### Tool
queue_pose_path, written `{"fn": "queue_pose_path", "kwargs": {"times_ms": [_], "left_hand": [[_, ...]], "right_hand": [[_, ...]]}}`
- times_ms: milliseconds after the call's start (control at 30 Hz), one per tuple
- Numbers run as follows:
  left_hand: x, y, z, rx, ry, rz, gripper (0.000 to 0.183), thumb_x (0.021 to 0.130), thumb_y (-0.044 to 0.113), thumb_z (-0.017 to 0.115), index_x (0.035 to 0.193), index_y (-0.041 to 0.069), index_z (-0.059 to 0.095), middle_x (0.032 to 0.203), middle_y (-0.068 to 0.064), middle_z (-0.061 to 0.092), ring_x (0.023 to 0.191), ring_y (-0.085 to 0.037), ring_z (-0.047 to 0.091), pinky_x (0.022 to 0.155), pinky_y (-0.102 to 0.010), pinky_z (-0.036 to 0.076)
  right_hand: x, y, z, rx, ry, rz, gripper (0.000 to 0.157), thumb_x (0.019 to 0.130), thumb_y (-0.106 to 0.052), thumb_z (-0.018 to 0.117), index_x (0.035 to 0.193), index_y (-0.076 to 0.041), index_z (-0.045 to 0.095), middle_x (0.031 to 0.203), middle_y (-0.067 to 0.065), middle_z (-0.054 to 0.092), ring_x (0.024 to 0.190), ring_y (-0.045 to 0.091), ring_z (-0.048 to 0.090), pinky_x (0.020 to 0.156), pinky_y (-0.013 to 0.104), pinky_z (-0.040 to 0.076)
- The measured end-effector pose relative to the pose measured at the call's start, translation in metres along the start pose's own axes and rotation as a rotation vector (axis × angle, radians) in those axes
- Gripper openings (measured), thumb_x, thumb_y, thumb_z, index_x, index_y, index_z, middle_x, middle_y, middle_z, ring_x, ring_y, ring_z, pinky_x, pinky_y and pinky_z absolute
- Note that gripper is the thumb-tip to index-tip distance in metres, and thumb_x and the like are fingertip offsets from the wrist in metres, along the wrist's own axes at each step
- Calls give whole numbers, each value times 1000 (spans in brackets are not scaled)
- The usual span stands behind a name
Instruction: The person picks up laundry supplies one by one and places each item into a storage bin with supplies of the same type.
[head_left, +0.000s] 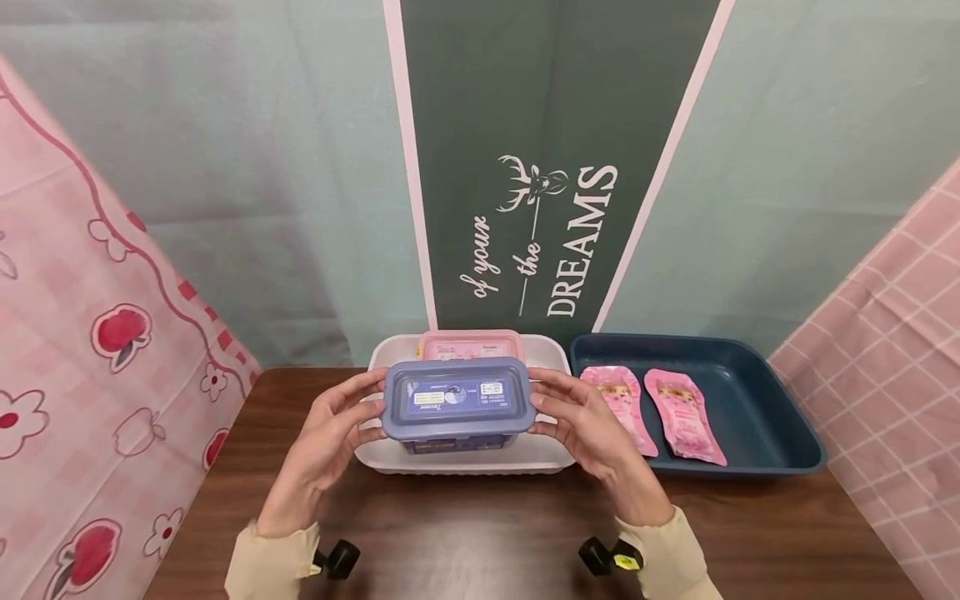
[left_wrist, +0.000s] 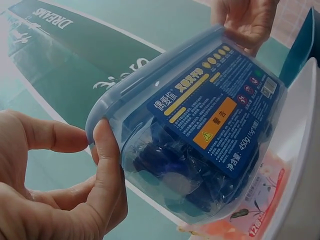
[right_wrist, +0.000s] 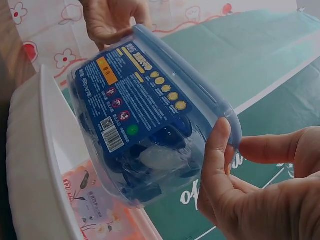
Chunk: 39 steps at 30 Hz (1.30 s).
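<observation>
Between my two hands is a clear plastic box of blue laundry pods [head_left: 457, 400] with a blue lid, raised over the white bin [head_left: 375, 454]. My left hand [head_left: 337, 425] pinches the lid's left end between thumb and fingers. At the opposite end my right hand [head_left: 581, 417] pinches the rim the same way. Both wrist views show the printed label [left_wrist: 215, 110] on the box's side and dark blue pods [right_wrist: 150, 155] through the clear wall. Inside the white bin, behind the held box, lies a pink-lidded box [head_left: 472, 343], partly hidden.
A dark blue tray [head_left: 772, 417] stands to the right of the white bin, holding two pink pouches [head_left: 686, 417]. Both containers rest on a brown wooden table [head_left: 465, 533]. Green printed cloth [head_left: 300, 167] hangs behind, with pink patterned cloths [head_left: 90, 375] at the sides.
</observation>
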<state>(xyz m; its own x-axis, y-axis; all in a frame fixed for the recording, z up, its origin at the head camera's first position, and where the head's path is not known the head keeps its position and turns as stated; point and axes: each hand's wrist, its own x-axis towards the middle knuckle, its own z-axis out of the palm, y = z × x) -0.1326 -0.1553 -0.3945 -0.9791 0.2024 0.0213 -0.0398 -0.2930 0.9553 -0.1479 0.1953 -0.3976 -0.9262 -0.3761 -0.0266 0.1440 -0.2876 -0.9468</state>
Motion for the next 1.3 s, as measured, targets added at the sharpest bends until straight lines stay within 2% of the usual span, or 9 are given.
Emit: {"fn": "queue_pose_path", "kwargs": {"times_ms": [167,300,500,1300], "left_hand": [[5,-5,2,1,75,-17,45,100,-6,59,145,-8,54,118,-5,65,84,-12,71,72,-28,64],[9,-12,5,-4,151,-25,52,98,-7,59,148,-14,50,116,-5,64,84,-11,69,71,-27,63],[15,-22,8,4,218,-41,54,96,-7,59,149,-13,50,115,-4,64,83,-11,66,68,-26,61],[24,-38,5,63,244,-89,57,90,-11,57,147,-11,54,122,-10,60,81,-11,65,67,-25,59]], "right_hand": [[3,2,2,1,28,-1,47,106,-1,59,150,9,48,119,2,75,98,15,76,87,32,65],[5,4,3,-12,54,18,46,106,-2,60,150,7,50,119,1,75,98,16,76,88,32,65],[5,8,1,-12,79,38,45,106,-2,61,149,5,51,119,2,74,98,16,75,88,32,65],[12,19,-6,-34,145,123,48,106,-4,59,152,4,47,117,2,71,98,16,74,88,32,65]]}}
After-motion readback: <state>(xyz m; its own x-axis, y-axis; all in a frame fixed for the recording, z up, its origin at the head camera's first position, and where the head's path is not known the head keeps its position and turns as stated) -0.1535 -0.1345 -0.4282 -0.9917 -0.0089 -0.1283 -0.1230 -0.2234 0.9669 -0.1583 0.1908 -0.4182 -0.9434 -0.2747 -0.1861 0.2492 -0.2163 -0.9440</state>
